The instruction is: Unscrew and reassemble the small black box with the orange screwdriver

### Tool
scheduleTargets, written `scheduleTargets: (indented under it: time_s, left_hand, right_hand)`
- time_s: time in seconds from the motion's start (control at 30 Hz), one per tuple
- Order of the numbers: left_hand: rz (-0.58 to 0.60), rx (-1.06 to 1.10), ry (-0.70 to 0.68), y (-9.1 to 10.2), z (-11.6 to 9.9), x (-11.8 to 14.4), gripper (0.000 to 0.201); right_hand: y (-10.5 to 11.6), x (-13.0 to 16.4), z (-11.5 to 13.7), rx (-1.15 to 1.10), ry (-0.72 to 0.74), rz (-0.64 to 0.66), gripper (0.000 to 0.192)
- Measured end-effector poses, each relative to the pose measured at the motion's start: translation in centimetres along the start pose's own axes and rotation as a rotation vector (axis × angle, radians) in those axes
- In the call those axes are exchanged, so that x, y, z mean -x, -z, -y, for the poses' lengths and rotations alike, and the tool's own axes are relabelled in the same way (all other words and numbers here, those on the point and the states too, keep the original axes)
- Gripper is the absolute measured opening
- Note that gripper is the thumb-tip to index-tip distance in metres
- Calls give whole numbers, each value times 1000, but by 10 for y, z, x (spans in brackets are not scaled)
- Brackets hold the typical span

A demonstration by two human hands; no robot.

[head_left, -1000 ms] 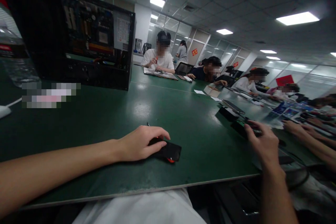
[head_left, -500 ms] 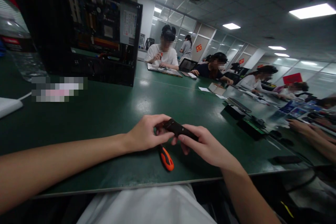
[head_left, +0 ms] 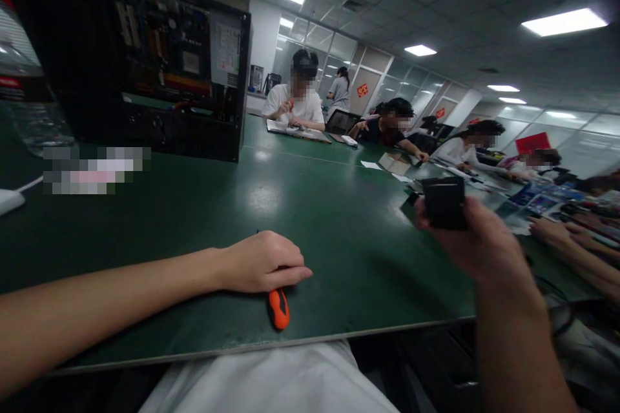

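right now the left hand [head_left: 259,262] lies flat on the dark green table [head_left: 339,239], near its front edge. its fingers are curled down over the black shaft of a small screwdriver with an orange handle [head_left: 279,308], and the orange end sticks out toward the edge. i cannot tell if the fingers grip the tool or only rest on it.

the right hand [head_left: 477,242] is up in the air over the right side of the table. its fingers are closed around a small flat black box [head_left: 444,202], pinching it by its sides. the box looks hard, stiff and light, and maybe a bit smooth, so holding it by the edges seems best.

at the far left corner stands a big black computer case with its side open [head_left: 145,64]. a clear plastic water bottle [head_left: 26,103] stands beside it. other people sit farther along the table.
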State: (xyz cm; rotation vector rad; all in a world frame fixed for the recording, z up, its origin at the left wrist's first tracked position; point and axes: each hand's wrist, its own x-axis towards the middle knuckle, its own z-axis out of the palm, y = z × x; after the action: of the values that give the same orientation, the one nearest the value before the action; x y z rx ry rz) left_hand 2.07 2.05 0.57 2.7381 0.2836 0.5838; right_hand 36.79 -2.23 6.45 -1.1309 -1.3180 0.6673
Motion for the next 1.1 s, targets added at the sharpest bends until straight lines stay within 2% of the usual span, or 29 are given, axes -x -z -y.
scheduleTargets:
  time_s: [0.1,0.13,0.17,0.23,0.3,0.37,0.43,0.57,0.7,0.9,1.1]
  left_hand:
    - [13,-8,3,0,2,-2,39]
    - [12,-8,0,0,2,-3,40]
    - [9,-7,-1,0,3,-4,40]
    - [1,-1,7,0,3,-6,40]
    - [-9,13,22,0,3,-7,39]
    - [-15,25,35,0,3,-9,38]
    - [-18,34,42,0,2,-9,37]
    - [-8,23,66,1,1,-10,37]
    - [8,10,67,1,1,-9,37]
    - [-18,31,52,1,1,-10,36]
    - [-2,26,50,1,1,-10,36]
  right_hand:
    - [71,-26,-14,561,123,-334,50]
    - [93,-32,-24,759,116,-447,52]
    - [111,-35,-34,970,58,-502,55]
    - [139,-36,-59,1246,-67,-499,59]
    - [154,-34,-83,1330,-108,-385,59]
    - [160,-33,-100,1327,-96,-307,56]
    - [161,-34,-109,1327,-79,-283,54]
    - [161,-42,-111,1375,-27,-220,55]
    - [159,-46,-110,1406,-97,-129,61]
    - [152,-39,-107,1423,-9,-120,56]
    - [149,-39,-108,1450,-88,-159,58]
